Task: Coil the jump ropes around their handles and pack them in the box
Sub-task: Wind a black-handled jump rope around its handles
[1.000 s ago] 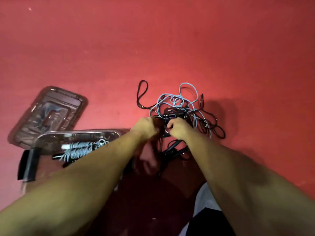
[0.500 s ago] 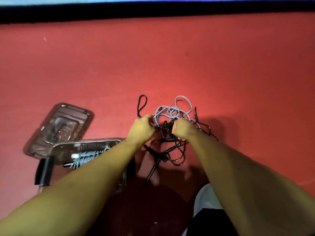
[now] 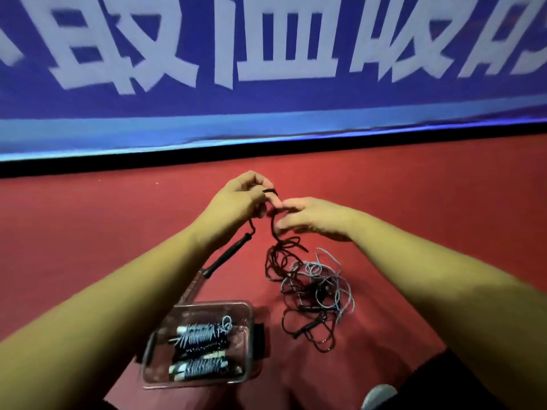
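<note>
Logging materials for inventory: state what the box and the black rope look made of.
The box: clear hard plastic, glossy; the coiled ropes inside show through its walls. The black rope: probably PVC or rubber-coated cord, smooth, slightly shiny; it falls in springy loops. Its core cannot be told.

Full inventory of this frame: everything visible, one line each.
black jump rope: 1, black, held up between both hands
handle: 1, black, dangling below the left wrist
loose ropes: tangle, black and light blue, count unclear, on the floor right of the box
box: 1, clear plastic, open, on the floor
coiled ropes: at least 2, inside the box
banner: 1, blue, white characters, far side
floor: red
left hand: grips the rope
right hand: pinches it
</note>
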Demonstrator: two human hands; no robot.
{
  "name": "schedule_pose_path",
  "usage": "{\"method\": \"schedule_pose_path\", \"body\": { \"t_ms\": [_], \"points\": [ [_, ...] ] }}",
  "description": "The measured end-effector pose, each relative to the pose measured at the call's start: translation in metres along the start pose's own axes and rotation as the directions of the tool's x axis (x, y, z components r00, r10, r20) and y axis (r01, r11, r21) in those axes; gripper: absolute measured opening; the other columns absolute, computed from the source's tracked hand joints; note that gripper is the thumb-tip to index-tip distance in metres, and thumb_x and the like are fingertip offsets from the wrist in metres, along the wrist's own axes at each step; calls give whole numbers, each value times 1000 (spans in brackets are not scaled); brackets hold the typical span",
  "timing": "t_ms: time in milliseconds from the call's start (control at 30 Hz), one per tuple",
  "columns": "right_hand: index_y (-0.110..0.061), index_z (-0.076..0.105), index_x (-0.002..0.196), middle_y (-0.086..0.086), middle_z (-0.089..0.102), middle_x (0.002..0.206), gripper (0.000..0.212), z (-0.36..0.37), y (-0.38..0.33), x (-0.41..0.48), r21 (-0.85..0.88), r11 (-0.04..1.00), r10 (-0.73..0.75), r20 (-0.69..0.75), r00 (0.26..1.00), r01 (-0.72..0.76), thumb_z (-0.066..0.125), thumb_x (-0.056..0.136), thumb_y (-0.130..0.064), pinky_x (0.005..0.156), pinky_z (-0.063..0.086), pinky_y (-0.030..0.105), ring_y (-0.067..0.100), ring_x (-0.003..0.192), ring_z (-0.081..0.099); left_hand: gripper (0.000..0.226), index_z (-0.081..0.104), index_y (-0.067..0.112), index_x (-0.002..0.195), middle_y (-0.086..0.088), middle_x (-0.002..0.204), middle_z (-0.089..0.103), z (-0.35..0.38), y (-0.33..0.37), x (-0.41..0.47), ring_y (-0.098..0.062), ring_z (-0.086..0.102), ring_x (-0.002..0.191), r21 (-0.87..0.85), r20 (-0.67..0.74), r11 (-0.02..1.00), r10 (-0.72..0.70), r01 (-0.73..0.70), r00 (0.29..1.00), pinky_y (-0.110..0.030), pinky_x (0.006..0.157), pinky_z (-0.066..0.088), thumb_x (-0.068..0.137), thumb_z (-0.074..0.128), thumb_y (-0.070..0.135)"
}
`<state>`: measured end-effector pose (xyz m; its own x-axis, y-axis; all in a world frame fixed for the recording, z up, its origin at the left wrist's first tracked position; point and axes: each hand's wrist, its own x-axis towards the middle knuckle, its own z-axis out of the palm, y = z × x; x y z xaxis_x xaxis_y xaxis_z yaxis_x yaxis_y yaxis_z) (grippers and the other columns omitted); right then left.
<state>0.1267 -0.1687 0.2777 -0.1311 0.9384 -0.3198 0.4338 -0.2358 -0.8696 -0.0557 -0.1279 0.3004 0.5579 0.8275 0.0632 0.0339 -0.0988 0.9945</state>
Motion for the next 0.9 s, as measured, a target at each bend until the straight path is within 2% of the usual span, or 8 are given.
{"method": "schedule_pose_path", "body": {
  "t_ms": [67,167,300,433,533,667,767,900],
  "points": [
    [-15,71,93,0,71,85,8,20,-14,-11,-90,995,-36,27,999,39,68,89,-21,85,51,35,17,81,66,19,55,6,95,-16,77,70,-14,19,-12,-17,40,52,-77,-24,997,11,-13,1000,-23,50,32,90,46,-10],
    [-7,63,80,1,67,69,20,40,-12,-23,-75,997,0,33,999,3,60,96,-19,70,53,23,15,65,67,20,54,8,93,-17,76,70,-37,28,-26,-16,38,50,-50,-83,997,47,-52,995,-23,49,29,93,45,-9],
    [-11,68,81,-2,54,47,27,47,-14,-23,-289,957,-46,-235,971,-25,56,98,-27,44,34,17,4,38,52,25,50,14,99,-10,77,73,-54,-8,-45,-20,49,49,288,-50,956,-48,61,998,-23,49,37,89,47,-9],
    [-7,69,79,7,33,52,24,45,-35,-11,53,965,-211,-416,885,255,57,97,-18,54,26,29,15,43,31,35,38,18,110,-17,90,72,-59,-37,-48,-23,63,58,425,89,893,-205,149,975,-29,54,48,89,56,-4],
    [-10,65,77,5,28,53,26,28,-45,-5,211,905,-199,-559,805,370,53,99,-17,51,21,27,13,45,24,41,33,19,103,-11,88,67,-75,-45,-41,-19,61,60,438,7,883,-190,168,982,-25,53,48,87,63,-4],
    [-12,65,73,-8,28,45,28,2,-28,8,229,932,-78,-632,771,282,55,98,-20,48,18,24,12,41,23,3,74,21,88,1,84,72,-104,-52,-35,-18,65,78,725,-15,652,-303,219,953,-23,74,48,87,72,19],
    [-16,61,68,-3,32,49,32,2,-20,13,216,941,-43,-687,725,261,55,98,-22,46,23,24,14,41,27,18,77,25,75,-3,94,75,-103,-52,-35,-4,68,78,724,-2,635,-388,269,922,-32,95,48,90,67,26],
    [-15,58,68,2,36,52,32,-21,-14,8,331,908,118,-792,598,259,54,98,-23,40,24,18,11,37,31,22,70,29,74,-20,102,71,-101,-48,-43,-27,67,87,628,58,718,-429,301,901,-38,88,50,77,64,50]
  ]
}}
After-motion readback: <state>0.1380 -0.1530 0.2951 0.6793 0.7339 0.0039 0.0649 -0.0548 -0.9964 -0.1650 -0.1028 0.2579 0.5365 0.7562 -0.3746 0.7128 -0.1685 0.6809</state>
